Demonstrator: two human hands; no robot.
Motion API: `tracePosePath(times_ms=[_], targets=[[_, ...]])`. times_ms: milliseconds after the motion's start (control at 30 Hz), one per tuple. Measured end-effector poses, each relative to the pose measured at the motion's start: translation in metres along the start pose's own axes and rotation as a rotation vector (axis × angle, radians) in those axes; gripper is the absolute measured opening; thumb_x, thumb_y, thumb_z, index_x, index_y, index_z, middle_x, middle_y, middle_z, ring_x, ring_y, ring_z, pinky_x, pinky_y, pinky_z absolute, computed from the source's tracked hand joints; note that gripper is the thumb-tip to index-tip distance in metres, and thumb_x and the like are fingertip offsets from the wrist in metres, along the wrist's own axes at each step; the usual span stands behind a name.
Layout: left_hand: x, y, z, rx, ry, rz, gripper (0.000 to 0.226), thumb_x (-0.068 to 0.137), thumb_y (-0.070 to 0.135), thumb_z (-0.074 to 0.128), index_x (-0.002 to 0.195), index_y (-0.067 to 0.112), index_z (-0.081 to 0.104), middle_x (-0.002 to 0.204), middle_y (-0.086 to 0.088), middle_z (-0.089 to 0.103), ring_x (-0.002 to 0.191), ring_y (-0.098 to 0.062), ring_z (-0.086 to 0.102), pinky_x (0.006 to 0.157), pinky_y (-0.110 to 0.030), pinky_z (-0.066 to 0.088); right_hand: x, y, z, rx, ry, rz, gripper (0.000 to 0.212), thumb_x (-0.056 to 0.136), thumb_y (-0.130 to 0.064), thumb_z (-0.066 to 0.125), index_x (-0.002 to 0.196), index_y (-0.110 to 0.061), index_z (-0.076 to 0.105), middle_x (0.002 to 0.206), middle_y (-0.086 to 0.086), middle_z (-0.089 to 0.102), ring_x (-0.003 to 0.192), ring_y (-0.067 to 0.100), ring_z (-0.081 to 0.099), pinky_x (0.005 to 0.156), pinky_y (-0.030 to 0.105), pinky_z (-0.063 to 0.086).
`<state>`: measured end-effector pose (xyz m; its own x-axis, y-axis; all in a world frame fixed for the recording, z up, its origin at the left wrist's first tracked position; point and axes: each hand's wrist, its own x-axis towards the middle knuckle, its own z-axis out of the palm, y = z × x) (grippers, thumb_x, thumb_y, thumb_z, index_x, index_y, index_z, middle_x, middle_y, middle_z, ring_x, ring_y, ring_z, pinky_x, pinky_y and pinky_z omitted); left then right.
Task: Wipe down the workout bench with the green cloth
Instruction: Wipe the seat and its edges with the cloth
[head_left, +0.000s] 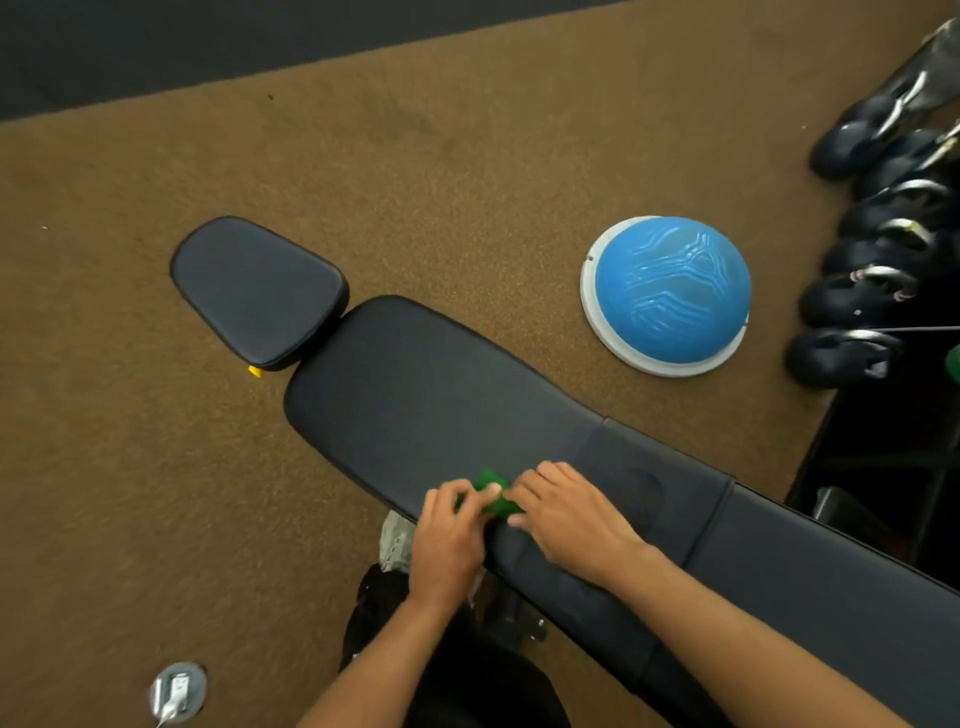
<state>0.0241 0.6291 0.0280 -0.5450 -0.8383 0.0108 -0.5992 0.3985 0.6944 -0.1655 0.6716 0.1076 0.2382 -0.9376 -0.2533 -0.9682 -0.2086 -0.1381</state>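
Brown gym flooring is surrounding the workout bench (415, 395); left hand (447, 540) and right hand (571, 519) are pinching the bunched green cloth (493, 499) together, wiping seemingly barely underway.

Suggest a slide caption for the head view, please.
Both hands, left and right, bunch the green cloth on the black workout bench.

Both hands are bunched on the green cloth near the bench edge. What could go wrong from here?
1. The small green cloth is wadded between the left hand and right hand, so each pass would likely cover only a narrow strip of the long black padded bench.
2. It sits near the bench's near edge and may slip off onto the brown carpet.
3. The separate black seat pad lies farthest away and is easy to miss.
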Motion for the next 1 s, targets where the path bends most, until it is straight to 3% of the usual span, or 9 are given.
tracePosePath(times_ms=[133, 233, 400, 533, 633, 800, 900, 1000], targets=[[0.040, -0.027, -0.007, -0.046, 0.078, -0.355, 0.022, 0.092, 0.017, 0.075, 0.113, 0.022, 0.077, 0.108, -0.001, 0.061, 0.098, -0.027, 0.056, 0.088, -0.046, 0.052, 0.002, 0.004, -0.018, -0.064, -0.157, -0.043, 0.037, 0.094, -0.046, 0.065, 0.123, -0.023, 0.068, 0.107, -0.001, 0.064, 0.102, 0.024, 0.053, 0.095, 0.039, 0.044], [0.040, -0.010, -0.008, -0.084, 0.088, -0.460, 0.022, 0.092, 0.020, 0.076, 0.114, 0.023, 0.078, 0.108, 0.001, 0.061, 0.101, -0.026, 0.059, 0.089, -0.038, 0.050, 0.007, 0.001, -0.033, -0.146, -0.249, -0.092, 0.036, 0.095, -0.042, 0.064, 0.125, -0.023, 0.065, 0.114, 0.001, 0.062, 0.111, 0.027, 0.050, 0.100, 0.042, 0.039], [-0.021, 0.006, -0.022, -0.146, -0.036, -0.278, 0.032, 0.087, 0.023, 0.083, 0.117, 0.033, 0.078, 0.099, 0.020, 0.054, 0.094, -0.004, 0.057, 0.083, -0.023, 0.048, 0.020, -0.003, -0.048, -0.199, -0.356, -0.136, 0.030, 0.092, -0.040, 0.069, 0.117, -0.024, 0.068, 0.116, 0.001, 0.061, 0.114, 0.027, 0.047, 0.097, 0.040, 0.034], [-0.051, 0.001, -0.040, -0.142, -0.181, -0.148, 0.034, 0.083, 0.028, 0.087, 0.113, 0.040, 0.078, 0.095, 0.024, 0.055, 0.089, -0.004, 0.058, 0.074, -0.022, 0.050, 0.029, -0.005, -0.059, -0.231, -0.477, -0.140, 0.034, 0.087, -0.046, 0.074, 0.115, -0.027, 0.068, 0.121, 0.000, 0.061, 0.117, 0.025, 0.047, 0.099, 0.041, 0.033], [-0.051, 0.005, -0.042, -0.143, -0.197, -0.101, 0.033, 0.084, 0.037, 0.085, 0.115, 0.042, 0.078, 0.095, 0.024, 0.055, 0.087, -0.001, 0.059, 0.073, -0.019, 0.050, 0.033, -0.012, -0.064, -0.297, -0.533, -0.133, 0.038, 0.088, -0.043, 0.075, 0.119, -0.023, 0.065, 0.121, 0.003, 0.066, 0.120, 0.027, 0.050, 0.103, 0.043, 0.032], [-0.022, 0.017, -0.036, -0.157, -0.214, 0.050, 0.028, 0.088, 0.044, 0.077, 0.115, 0.036, 0.080, 0.097, 0.019, 0.059, 0.087, 0.001, 0.056, 0.074, -0.018, 0.049, 0.016, -0.015, -0.061, -0.268, -0.364, -0.118, 0.009, 0.099, -0.020, 0.060, 0.101, -0.020, 0.069, 0.097, 0.002, 0.071, 0.100, 0.026, 0.057, 0.092, 0.040, 0.034], [0.006, 0.020, -0.025, -0.141, -0.245, 0.128, 0.021, 0.087, 0.040, 0.077, 0.107, 0.035, 0.082, 0.095, 0.015, 0.061, 0.082, -0.009, 0.060, 0.066, -0.032, 0.054, -0.003, -0.012, -0.058, -0.215, -0.304, -0.084, 0.004, 0.090, -0.023, 0.070, 0.088, -0.026, 0.071, 0.083, -0.002, 0.066, 0.086, 0.023, 0.056, 0.084, 0.039, 0.031], [0.041, 0.033, -0.011, -0.141, -0.259, 0.147, 0.026, 0.088, 0.049, 0.065, 0.102, 0.037, 0.082, 0.092, 0.012, 0.062, 0.078, -0.012, 0.062, 0.061, -0.027, 0.048, -0.020, -0.011, -0.050, -0.137, -0.178, -0.048, 0.014, 0.073, -0.023, 0.083, 0.080, -0.028, 0.072, 0.079, -0.005, 0.065, 0.079, 0.020, 0.058, 0.081, 0.037, 0.029]])
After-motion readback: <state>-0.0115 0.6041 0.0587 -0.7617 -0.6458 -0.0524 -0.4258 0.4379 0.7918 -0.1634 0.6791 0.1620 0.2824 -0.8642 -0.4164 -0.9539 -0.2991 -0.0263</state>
